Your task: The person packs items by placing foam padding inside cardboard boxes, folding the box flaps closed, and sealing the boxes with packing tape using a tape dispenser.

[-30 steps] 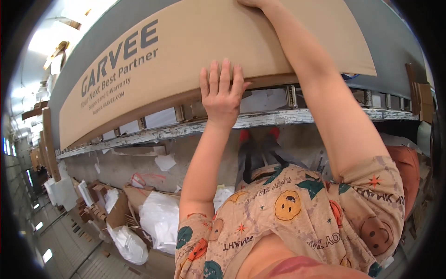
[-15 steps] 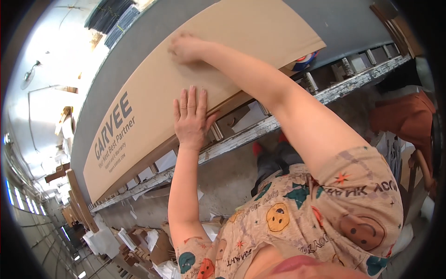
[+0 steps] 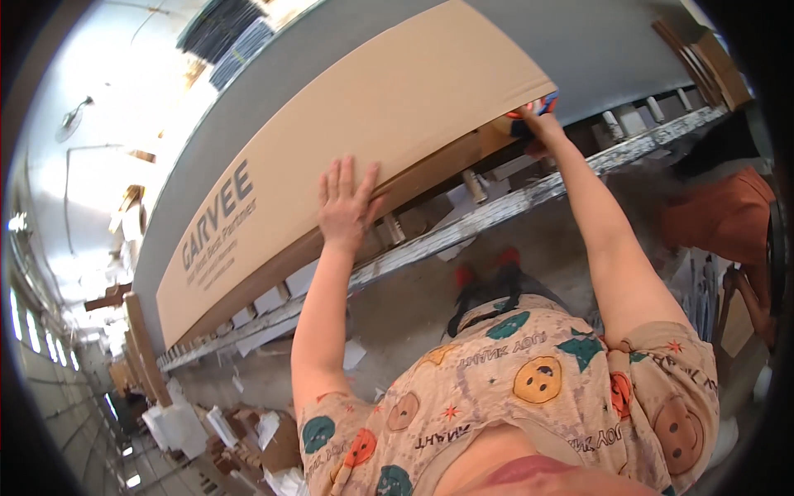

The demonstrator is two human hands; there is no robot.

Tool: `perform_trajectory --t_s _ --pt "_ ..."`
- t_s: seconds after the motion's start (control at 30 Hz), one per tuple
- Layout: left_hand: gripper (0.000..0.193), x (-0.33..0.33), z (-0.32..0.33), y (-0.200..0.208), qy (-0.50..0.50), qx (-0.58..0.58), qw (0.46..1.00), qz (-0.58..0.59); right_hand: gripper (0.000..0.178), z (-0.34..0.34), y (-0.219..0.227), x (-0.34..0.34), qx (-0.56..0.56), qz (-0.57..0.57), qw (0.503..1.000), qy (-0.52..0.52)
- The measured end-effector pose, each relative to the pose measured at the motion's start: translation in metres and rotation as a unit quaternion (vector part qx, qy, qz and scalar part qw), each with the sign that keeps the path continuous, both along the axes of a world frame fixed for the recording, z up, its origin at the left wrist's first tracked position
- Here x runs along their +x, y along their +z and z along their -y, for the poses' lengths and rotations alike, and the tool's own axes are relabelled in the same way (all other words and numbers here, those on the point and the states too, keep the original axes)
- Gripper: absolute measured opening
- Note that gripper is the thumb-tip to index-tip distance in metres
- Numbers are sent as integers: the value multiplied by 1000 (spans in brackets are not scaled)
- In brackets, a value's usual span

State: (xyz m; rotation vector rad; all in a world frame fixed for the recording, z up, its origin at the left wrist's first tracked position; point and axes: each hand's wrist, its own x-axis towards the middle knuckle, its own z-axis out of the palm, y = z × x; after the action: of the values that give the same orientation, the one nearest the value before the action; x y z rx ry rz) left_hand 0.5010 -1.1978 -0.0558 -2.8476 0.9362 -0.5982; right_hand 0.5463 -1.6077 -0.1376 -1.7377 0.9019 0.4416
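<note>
A long brown cardboard box [image 3: 372, 91] with dark print on its left part lies along a grey-topped bench. My left hand [image 3: 346, 207] rests flat on the box near its front edge, fingers spread. At the box's near right corner, my right hand [image 3: 543, 131] has its fingers around a round blue, red and white thing [image 3: 546, 103]. That thing is partly hidden by the hand and the box flap, so its exact kind does not show.
A worn metal rail [image 3: 496, 211] with rollers runs along the bench's near side. Brown board pieces [image 3: 699, 66] stand at the far right. Dark and blue stacked sheets [image 3: 219, 37] lie beyond the bench. Cardboard scraps and white wrapping [image 3: 240, 430] are at lower left.
My right hand has moved from the box top, right and nearer, to the round thing at the corner. My left hand stays on the box. The view has shifted slightly.
</note>
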Motion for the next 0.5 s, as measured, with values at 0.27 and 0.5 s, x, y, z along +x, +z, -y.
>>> perform_trajectory --t_s 0.27,0.5 --pt "62 -4 -13 -1 -9 -14 999 40 58 -7 -17 -87 147 136 974 -107" --pt "53 -4 -27 -15 -62 -97 988 104 53 -134 75 -206 361 310 843 -252"
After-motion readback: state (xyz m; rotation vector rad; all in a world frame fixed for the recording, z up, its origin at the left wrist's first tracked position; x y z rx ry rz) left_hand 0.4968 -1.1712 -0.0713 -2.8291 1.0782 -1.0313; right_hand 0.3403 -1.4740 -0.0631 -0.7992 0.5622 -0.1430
